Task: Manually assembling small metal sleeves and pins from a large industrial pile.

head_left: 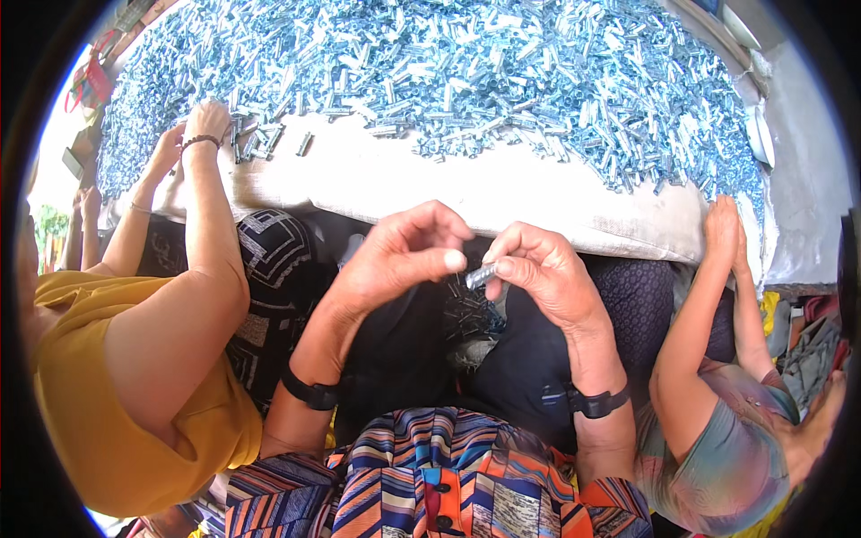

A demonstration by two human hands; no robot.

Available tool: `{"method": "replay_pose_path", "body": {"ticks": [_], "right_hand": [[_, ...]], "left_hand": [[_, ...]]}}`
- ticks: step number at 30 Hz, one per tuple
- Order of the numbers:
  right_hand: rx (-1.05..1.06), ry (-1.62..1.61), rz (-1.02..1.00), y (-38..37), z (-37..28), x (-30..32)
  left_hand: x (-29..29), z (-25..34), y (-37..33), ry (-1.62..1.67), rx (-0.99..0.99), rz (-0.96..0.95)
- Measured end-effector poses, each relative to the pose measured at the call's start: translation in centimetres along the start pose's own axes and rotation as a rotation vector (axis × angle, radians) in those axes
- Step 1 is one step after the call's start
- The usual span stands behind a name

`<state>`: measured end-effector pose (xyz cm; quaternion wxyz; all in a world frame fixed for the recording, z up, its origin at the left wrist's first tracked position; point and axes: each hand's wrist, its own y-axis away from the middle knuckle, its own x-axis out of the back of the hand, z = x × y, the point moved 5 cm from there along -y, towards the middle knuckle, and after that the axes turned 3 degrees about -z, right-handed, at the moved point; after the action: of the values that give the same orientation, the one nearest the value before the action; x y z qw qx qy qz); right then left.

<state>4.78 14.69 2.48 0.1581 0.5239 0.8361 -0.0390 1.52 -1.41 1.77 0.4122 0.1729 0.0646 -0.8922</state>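
Note:
My right hand [547, 273] pinches a small silvery metal sleeve [482, 276] between thumb and fingers, above my lap. Close by on the left, my left hand [404, 255] hovers with thumb and curled fingers apart. Nothing shows between them, and the left hand's fingertips do not touch the sleeve. Beyond both hands spreads a wide heap of similar shiny metal sleeves [430, 72] on a pale cloth [377, 179]. One loose sleeve [305, 143] lies on the cloth near the heap's front edge.
At the left, a person in a mustard top [161, 386] reaches to the heap. Another person's hands [725, 229] rest at the cloth's right edge. Dark pieces [471, 314] lie low between my knees. Folded fabrics [807, 336] are piled at the far right.

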Motion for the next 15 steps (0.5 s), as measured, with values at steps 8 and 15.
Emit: {"method": "replay_pose_path", "body": {"ticks": [8,15], "right_hand": [[0.197,0.814,0.407,-5.7,-2.8,3.9],[0.357,1.351,0.474,-11.3,-2.5,4.4]], "left_hand": [[7.3,2.2,-1.6,-1.071,-0.152,0.605],[6.8,1.7,-4.6,-1.365,-0.131,0.691]]}}
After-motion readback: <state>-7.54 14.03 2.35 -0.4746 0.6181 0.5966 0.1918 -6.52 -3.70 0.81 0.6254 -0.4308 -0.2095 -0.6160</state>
